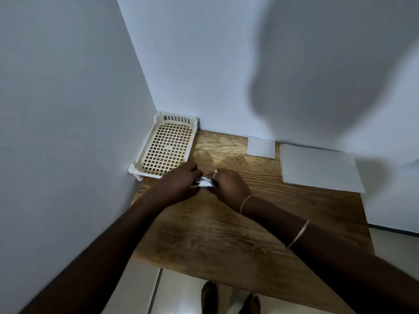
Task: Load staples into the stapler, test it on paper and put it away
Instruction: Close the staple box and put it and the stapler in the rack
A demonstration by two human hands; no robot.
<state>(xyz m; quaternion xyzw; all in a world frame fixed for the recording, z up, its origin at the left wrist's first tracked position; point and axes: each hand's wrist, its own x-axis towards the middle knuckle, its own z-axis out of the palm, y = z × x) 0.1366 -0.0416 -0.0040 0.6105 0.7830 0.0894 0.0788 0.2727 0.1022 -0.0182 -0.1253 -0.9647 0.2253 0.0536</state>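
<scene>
Both hands meet over the wooden table [238,234] near its far left part. My left hand [179,181] and my right hand [229,183] close around a small object [205,183] with white and dark parts, probably the stapler or a staple box; it is blurred and mostly hidden by the fingers. A stack of white paper [319,167] lies at the table's far right. A small white square sheet [260,147] lies by the back wall.
A cream plastic lattice tray [166,148] sits in the far left corner against both walls, just beyond my left hand. Walls border the table on the left and the back. The table's near edge overhangs a tiled floor where bare feet show.
</scene>
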